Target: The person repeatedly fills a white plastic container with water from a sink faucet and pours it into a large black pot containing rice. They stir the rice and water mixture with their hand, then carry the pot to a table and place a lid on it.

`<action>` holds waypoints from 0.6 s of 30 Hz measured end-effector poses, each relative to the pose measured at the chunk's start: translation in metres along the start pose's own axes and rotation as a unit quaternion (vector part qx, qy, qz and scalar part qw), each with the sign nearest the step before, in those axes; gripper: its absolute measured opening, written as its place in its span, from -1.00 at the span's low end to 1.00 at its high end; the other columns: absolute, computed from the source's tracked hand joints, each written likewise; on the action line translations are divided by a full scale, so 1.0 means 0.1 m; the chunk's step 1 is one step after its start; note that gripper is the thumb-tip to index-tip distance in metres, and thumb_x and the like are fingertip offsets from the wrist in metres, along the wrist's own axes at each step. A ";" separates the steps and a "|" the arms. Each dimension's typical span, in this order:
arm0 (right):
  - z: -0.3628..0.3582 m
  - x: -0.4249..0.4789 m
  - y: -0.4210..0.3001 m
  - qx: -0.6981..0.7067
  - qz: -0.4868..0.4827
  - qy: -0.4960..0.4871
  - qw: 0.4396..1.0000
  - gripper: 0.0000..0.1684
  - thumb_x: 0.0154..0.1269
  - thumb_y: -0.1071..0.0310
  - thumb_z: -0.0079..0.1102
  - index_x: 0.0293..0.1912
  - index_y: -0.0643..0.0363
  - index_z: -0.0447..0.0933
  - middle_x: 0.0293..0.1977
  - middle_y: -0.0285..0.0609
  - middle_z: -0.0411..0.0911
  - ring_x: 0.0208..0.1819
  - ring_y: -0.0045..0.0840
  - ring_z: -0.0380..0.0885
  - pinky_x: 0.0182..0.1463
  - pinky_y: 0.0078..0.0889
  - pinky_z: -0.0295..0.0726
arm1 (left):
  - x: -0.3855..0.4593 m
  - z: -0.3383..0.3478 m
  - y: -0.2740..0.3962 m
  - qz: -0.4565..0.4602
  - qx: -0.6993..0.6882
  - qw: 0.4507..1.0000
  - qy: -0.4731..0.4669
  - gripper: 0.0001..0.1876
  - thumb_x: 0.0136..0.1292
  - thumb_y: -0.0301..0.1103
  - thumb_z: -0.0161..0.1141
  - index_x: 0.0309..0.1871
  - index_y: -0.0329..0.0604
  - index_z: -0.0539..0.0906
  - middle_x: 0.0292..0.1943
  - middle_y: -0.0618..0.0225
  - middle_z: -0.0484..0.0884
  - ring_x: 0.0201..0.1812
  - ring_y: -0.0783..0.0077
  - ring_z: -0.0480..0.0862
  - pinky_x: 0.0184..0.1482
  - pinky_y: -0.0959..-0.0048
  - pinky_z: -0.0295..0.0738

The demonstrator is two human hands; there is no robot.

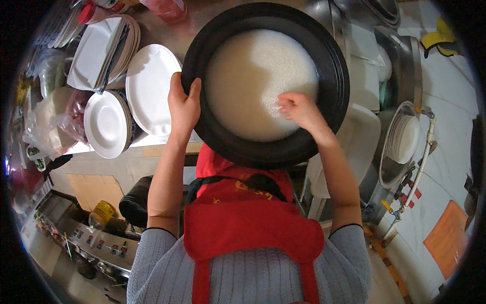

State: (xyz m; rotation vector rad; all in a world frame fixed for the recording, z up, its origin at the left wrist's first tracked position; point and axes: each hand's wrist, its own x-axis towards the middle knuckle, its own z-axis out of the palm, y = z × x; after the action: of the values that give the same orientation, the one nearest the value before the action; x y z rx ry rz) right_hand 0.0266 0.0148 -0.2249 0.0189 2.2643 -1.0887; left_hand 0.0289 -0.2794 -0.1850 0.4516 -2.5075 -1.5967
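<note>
A wide black round pot holds white rice under cloudy water. The rice is heaped toward the right, and a shadow covers much of the left. My left hand grips the pot's left rim, thumb on top, with the other fingers mostly hidden outside it. Over the lower right of the pot, my right hand has its fingers bent down at the rice by the water's surface. Whether any grains are caught in those fingers cannot be made out.
White plates and stacked bowls stand close on the left, before plastic bags. Rightward are a pale plastic container, a metal basin with stacked dishes, and water pipes. A stove lies lower left.
</note>
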 end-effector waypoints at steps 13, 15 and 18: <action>-0.40 0.70 -0.50 0.389 -0.025 0.101 0.915 -0.55 0.26 0.59 0.00 0.15 0.47 0.32 0.11 0.03 0.41 0.07 -0.32 0.49 0.11 -0.32 0.55 | 0.00 0.01 -0.03 0.010 -0.019 1.000 0.000 -0.82 0.22 -0.40 0.16 -0.31 -0.31 0.41 -0.52 0.25 0.45 -0.47 0.50 0.40 -0.40 0.46 0.35; -0.48 0.72 -0.34 0.421 -0.020 0.133 0.897 -0.60 0.22 0.57 0.08 0.07 0.46 0.40 -0.01 0.00 0.48 -0.04 -0.35 0.56 0.01 -0.37 0.61 | 0.00 0.01 0.02 -0.007 -0.016 1.000 -0.006 -0.82 0.22 -0.40 0.16 -0.31 -0.31 0.41 -0.51 0.24 0.46 -0.46 0.49 0.41 -0.39 0.46 0.35; -0.60 0.53 -0.16 0.386 0.015 0.155 0.909 -0.60 0.19 0.57 0.12 0.05 0.47 0.41 -0.07 0.00 0.50 -0.08 -0.35 0.57 -0.02 -0.38 0.61 | -0.01 0.00 0.02 -0.029 -0.036 0.999 -0.009 -0.81 0.22 -0.40 0.16 -0.30 -0.32 0.40 -0.51 0.24 0.46 -0.45 0.48 0.42 -0.38 0.46 0.35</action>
State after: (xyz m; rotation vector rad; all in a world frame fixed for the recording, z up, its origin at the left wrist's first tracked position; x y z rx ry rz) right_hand -0.0518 0.0343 -0.2142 0.5831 1.9159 -2.0084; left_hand 0.0290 -0.2783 -0.1835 0.5066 -2.4617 -1.7123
